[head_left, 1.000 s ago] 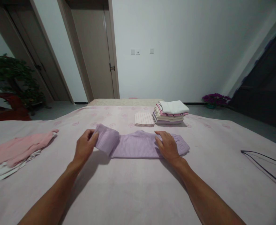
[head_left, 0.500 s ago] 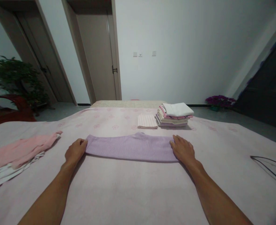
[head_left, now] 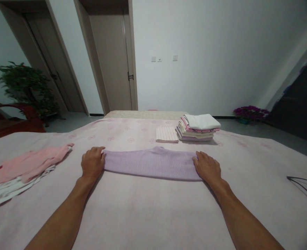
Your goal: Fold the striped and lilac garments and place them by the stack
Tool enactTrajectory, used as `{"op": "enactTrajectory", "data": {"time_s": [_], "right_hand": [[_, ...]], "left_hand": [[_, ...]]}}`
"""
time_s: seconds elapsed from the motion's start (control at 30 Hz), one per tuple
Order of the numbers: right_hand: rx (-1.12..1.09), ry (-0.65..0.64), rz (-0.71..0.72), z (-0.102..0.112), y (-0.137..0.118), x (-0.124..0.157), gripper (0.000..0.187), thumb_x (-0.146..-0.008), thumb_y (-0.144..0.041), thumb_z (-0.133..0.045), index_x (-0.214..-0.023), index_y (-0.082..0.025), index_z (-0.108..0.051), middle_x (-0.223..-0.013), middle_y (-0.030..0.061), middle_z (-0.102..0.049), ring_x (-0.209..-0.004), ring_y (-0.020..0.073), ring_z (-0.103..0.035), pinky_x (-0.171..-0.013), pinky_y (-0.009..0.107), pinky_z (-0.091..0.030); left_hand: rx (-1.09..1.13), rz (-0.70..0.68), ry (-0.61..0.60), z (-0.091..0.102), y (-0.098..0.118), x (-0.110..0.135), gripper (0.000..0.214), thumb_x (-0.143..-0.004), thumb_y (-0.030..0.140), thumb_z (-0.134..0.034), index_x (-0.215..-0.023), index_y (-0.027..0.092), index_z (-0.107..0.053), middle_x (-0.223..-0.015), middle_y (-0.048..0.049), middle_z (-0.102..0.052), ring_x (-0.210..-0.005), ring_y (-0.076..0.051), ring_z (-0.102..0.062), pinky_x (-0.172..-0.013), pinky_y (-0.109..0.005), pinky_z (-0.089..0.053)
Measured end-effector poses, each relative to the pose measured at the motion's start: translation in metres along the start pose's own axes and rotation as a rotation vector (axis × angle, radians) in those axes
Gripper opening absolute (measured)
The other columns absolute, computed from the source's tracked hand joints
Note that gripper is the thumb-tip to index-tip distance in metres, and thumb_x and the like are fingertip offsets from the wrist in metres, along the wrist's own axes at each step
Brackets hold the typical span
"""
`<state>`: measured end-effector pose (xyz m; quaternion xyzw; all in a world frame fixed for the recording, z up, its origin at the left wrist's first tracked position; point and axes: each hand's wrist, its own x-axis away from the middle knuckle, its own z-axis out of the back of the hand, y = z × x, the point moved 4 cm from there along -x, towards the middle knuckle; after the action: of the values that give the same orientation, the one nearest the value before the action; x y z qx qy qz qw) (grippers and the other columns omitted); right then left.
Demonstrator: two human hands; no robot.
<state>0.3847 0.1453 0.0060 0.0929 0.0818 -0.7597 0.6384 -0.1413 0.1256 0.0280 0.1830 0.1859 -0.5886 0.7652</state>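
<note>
A purple ribbed garment [head_left: 150, 163] lies folded into a long flat strip across the bed in front of me, with a small bump midway along its far edge. At its left end my left hand [head_left: 93, 161] is closed on the edge, fingers curled over it. My right hand [head_left: 207, 166] grips the right end, its thumb and fingertips on the cloth. Both hands rest low at the sheet, and the strip stretches between them. The parts of the fingers under the cloth are hidden.
Beyond the strip sit a folded striped cloth [head_left: 167, 134] and a stack of folded clothes [head_left: 199, 127]. Pink and white clothes [head_left: 33, 163] lie loose at the left on the pink sheet [head_left: 148, 211]. A thin black wire-like loop [head_left: 299, 180] is at the right.
My left hand has turned and its fingers have shifted around the garment's left end. The right hand keeps its hold. The whole view has swung slightly left.
</note>
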Motion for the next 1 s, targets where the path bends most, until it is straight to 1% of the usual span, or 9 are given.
{"op": "enactTrajectory", "data": {"time_s": [0.07, 0.13, 0.23, 0.4, 0.5, 0.6, 0.7, 0.8, 1.0], "right_hand": [[0.003, 0.009, -0.002, 0.001, -0.001, 0.001, 0.049, -0.102, -0.040, -0.035, -0.142, -0.018, -0.050, -0.150, 0.0142, -0.049, -0.131, 0.0309, -0.050, -0.108, 0.050, -0.034], [0.002, 0.021, 0.002, 0.002, -0.001, 0.001, 0.049, -0.101, -0.040, -0.035, -0.142, -0.018, -0.051, -0.149, 0.0146, -0.050, -0.130, 0.0312, -0.050, -0.108, 0.050, -0.034], [0.000, 0.025, 0.008, 0.003, -0.001, 0.001, 0.049, -0.101, -0.040, -0.035, -0.141, -0.018, -0.052, -0.148, 0.0143, -0.051, -0.129, 0.0314, -0.052, -0.107, 0.049, -0.035], [-0.005, 0.031, -0.001, 0.003, 0.002, 0.001, 0.047, -0.101, -0.039, -0.037, -0.141, -0.018, -0.052, -0.146, 0.0142, -0.053, -0.126, 0.0304, -0.054, -0.106, 0.047, -0.036], [-0.007, 0.059, 0.002, 0.006, 0.001, 0.004, 0.047, -0.101, -0.037, -0.037, -0.140, -0.017, -0.052, -0.143, 0.0145, -0.056, -0.122, 0.0294, -0.057, -0.104, 0.044, -0.038], [-0.005, 0.085, -0.003, 0.008, -0.001, 0.006, 0.046, -0.101, -0.036, -0.037, -0.139, -0.017, -0.052, -0.140, 0.0141, -0.058, -0.118, 0.0288, -0.059, -0.100, 0.042, -0.040], [0.008, 0.106, -0.013, 0.009, -0.002, 0.008, 0.044, -0.101, -0.036, -0.039, -0.138, -0.017, -0.053, -0.140, 0.0130, -0.058, -0.115, 0.0284, -0.060, -0.096, 0.041, -0.042], [0.017, 0.123, -0.006, 0.009, -0.003, 0.010, 0.042, -0.101, -0.034, -0.039, -0.136, -0.018, -0.055, -0.139, 0.0122, -0.059, -0.112, 0.0277, -0.061, -0.093, 0.040, -0.043], [0.001, 0.135, -0.001, 0.011, -0.001, 0.012, 0.040, -0.100, -0.033, -0.040, -0.134, -0.020, -0.057, -0.138, 0.0107, -0.059, -0.112, 0.0268, -0.061, -0.090, 0.038, -0.043]], "left_hand": [[0.142, -0.142, -0.012, 0.000, 0.015, 0.005, 0.039, -0.097, 0.031, -0.037, -0.126, 0.019, -0.061, -0.126, -0.0123, -0.064, -0.114, -0.028, -0.058, -0.100, -0.040, -0.042], [0.266, -0.258, -0.109, -0.008, 0.028, 0.009, 0.041, -0.099, 0.033, -0.034, -0.128, 0.020, -0.060, -0.131, -0.0098, -0.062, -0.121, -0.023, -0.056, -0.106, -0.035, -0.040], [0.253, -0.342, -0.258, -0.029, 0.038, 0.014, 0.047, -0.100, 0.040, -0.036, -0.137, 0.017, -0.055, -0.145, -0.0124, -0.054, -0.138, -0.026, -0.045, -0.116, -0.040, -0.031], [0.128, -0.333, -0.295, -0.045, 0.036, 0.015, 0.053, -0.097, 0.043, -0.046, -0.144, 0.018, -0.050, -0.155, -0.0154, -0.043, -0.148, -0.033, -0.030, -0.119, -0.049, -0.021], [0.104, -0.271, -0.273, -0.040, 0.038, 0.015, 0.052, -0.097, 0.045, -0.047, -0.143, 0.020, -0.052, -0.154, -0.0149, -0.046, -0.146, -0.035, -0.033, -0.117, -0.052, -0.024], [0.129, -0.237, -0.216, -0.028, 0.052, 0.012, 0.045, -0.098, 0.041, -0.045, -0.134, 0.019, -0.060, -0.146, -0.0143, -0.054, -0.142, -0.035, -0.039, -0.116, -0.051, -0.026], [0.289, -0.271, -0.186, -0.012, 0.086, 0.003, 0.038, -0.098, 0.037, -0.044, -0.122, 0.019, -0.068, -0.133, -0.0109, -0.065, -0.129, -0.028, -0.053, -0.112, -0.041, -0.035], [0.427, -0.245, -0.222, -0.003, 0.133, -0.011, 0.035, -0.099, 0.035, -0.042, -0.112, 0.021, -0.071, -0.120, -0.0081, -0.071, -0.112, -0.023, -0.063, -0.099, -0.033, -0.044], [0.401, -0.294, -0.303, -0.007, 0.225, -0.038, 0.040, -0.098, 0.039, -0.041, -0.102, 0.018, -0.075, -0.108, -0.0151, -0.072, -0.104, -0.027, -0.063, -0.090, -0.037, -0.044]]}}
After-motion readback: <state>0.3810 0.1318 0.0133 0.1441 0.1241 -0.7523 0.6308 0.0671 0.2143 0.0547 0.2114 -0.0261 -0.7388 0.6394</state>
